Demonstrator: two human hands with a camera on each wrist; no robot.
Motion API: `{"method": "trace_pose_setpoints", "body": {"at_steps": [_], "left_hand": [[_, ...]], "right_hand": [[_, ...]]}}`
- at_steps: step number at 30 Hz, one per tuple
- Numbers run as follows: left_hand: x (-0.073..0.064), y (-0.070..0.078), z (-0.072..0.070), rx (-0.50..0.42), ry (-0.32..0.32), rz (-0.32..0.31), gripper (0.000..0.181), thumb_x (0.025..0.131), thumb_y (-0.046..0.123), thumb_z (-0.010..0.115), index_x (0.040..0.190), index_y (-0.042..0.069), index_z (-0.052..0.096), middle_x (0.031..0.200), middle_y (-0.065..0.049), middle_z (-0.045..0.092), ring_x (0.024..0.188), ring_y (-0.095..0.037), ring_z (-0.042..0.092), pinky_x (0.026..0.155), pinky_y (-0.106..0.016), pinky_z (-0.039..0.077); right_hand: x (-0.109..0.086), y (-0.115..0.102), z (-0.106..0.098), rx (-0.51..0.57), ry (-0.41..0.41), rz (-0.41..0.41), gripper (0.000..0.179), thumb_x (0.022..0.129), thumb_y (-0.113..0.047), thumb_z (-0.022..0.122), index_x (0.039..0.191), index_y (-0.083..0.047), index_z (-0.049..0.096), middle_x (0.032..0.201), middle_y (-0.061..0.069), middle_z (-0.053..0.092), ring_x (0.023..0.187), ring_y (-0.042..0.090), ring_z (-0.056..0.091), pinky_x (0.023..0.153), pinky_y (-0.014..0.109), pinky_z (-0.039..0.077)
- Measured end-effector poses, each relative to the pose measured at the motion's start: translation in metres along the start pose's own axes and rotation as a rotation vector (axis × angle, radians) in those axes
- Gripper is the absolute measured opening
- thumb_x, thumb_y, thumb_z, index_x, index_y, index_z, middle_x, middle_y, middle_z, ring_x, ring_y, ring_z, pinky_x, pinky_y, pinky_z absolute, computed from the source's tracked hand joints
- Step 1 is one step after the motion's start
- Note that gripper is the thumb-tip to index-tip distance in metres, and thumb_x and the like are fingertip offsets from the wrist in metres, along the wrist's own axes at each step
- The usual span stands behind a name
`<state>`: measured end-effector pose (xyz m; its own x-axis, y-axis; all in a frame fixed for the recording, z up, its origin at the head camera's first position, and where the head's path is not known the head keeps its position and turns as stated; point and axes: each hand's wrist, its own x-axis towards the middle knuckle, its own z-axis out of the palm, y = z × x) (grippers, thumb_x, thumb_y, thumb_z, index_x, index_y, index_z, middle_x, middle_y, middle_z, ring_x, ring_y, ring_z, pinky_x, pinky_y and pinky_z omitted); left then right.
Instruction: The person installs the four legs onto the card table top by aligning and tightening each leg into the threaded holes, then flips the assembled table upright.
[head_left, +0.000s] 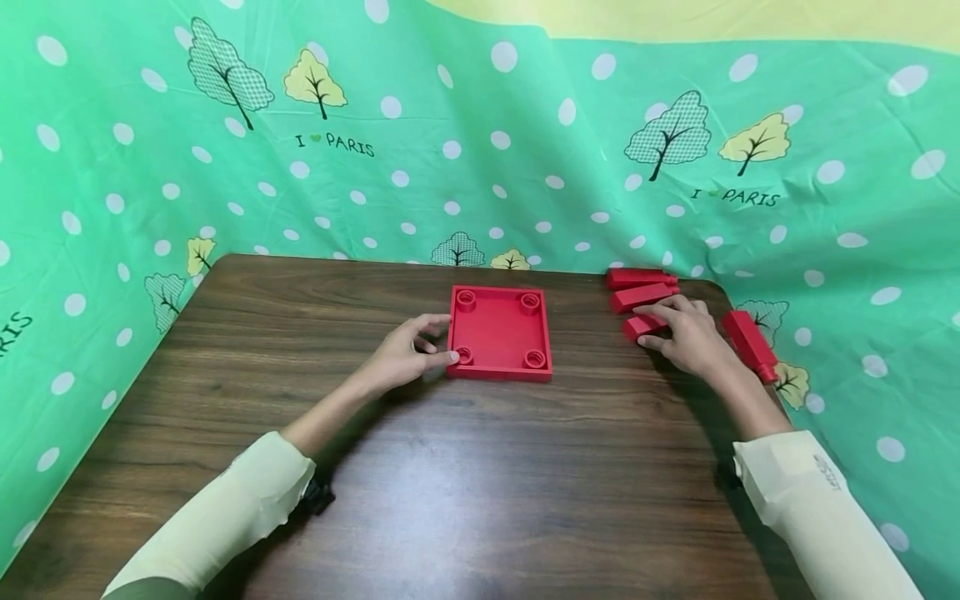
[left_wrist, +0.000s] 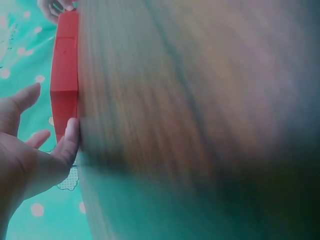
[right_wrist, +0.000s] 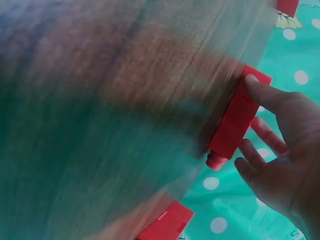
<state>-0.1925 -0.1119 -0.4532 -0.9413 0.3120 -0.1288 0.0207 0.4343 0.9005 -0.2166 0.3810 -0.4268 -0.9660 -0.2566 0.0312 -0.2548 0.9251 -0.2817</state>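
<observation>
Square red plastic tray (head_left: 501, 333), long red plastic blocks (head_left: 641, 297) off to its right
So, three line up front to back on the brown wooden table (head_left: 600, 467), bare right hand (head_left: 692, 335) on the nearest block (head_left: 640, 327), fourth block (head_left: 750, 344) right of that. Bare left hand's (head_left: 408, 354) at the tray's left edge.

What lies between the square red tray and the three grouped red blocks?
Only bare tabletop between the red tray and the red blocks; the head view shows it.
</observation>
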Motion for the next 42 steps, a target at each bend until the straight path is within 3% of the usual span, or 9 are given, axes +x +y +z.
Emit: {"method": "trace_pose_setpoints", "body": {"at_steps": [9, 16, 28, 38, 42], "left_hand": [[0.007, -0.003, 0.004, -0.161, -0.039, -0.038, 0.075, 0.094, 0.01, 0.089, 0.163, 0.015, 0.06, 0.155, -0.019, 0.062, 0.118, -0.029, 0.067, 0.078, -0.03, 0.061], [0.013, -0.007, 0.002, -0.245, -0.07, -0.056, 0.07, 0.093, 0.004, 0.089, 0.158, 0.013, 0.065, 0.158, -0.018, 0.063, 0.106, -0.02, 0.069, 0.08, -0.025, 0.061], [0.019, -0.011, -0.002, -0.312, -0.072, -0.106, 0.07, 0.089, 0.001, 0.093, 0.154, 0.015, 0.07, 0.158, -0.012, 0.066, 0.108, -0.018, 0.073, 0.087, -0.023, 0.063], [0.019, -0.015, -0.001, -0.369, -0.053, -0.107, 0.072, 0.088, -0.002, 0.093, 0.154, 0.013, 0.07, 0.159, -0.014, 0.067, 0.108, -0.018, 0.071, 0.087, -0.021, 0.064], [0.018, -0.015, -0.001, -0.379, -0.054, -0.105, 0.072, 0.088, -0.003, 0.093, 0.154, 0.013, 0.07, 0.159, -0.014, 0.067, 0.107, -0.017, 0.072, 0.086, -0.02, 0.063]], "right_hand": [[0.007, 0.003, 0.001, 0.037, -0.015, -0.014, 0.057, 0.099, -0.02, 0.088, 0.149, -0.001, 0.069, 0.152, 0.037, 0.051, 0.136, 0.061, 0.038, 0.108, 0.079, 0.035], [0.014, 0.003, 0.0, 0.079, -0.036, -0.029, 0.054, 0.097, -0.02, 0.091, 0.143, 0.001, 0.071, 0.142, 0.034, 0.068, 0.13, 0.053, 0.049, 0.108, 0.074, 0.047], [0.027, -0.002, 0.001, 0.11, -0.111, -0.022, 0.056, 0.098, -0.021, 0.09, 0.144, 0.002, 0.071, 0.145, 0.031, 0.068, 0.134, 0.05, 0.061, 0.12, 0.073, 0.051], [0.035, -0.017, 0.003, 0.097, -0.08, -0.119, 0.041, 0.096, -0.018, 0.092, 0.129, 0.0, 0.076, 0.123, 0.02, 0.077, 0.111, 0.036, 0.068, 0.104, 0.061, 0.061], [0.038, -0.026, 0.001, 0.115, -0.046, -0.142, 0.043, 0.098, -0.02, 0.091, 0.133, 0.0, 0.075, 0.123, 0.018, 0.077, 0.106, 0.033, 0.066, 0.095, 0.054, 0.059]]}}
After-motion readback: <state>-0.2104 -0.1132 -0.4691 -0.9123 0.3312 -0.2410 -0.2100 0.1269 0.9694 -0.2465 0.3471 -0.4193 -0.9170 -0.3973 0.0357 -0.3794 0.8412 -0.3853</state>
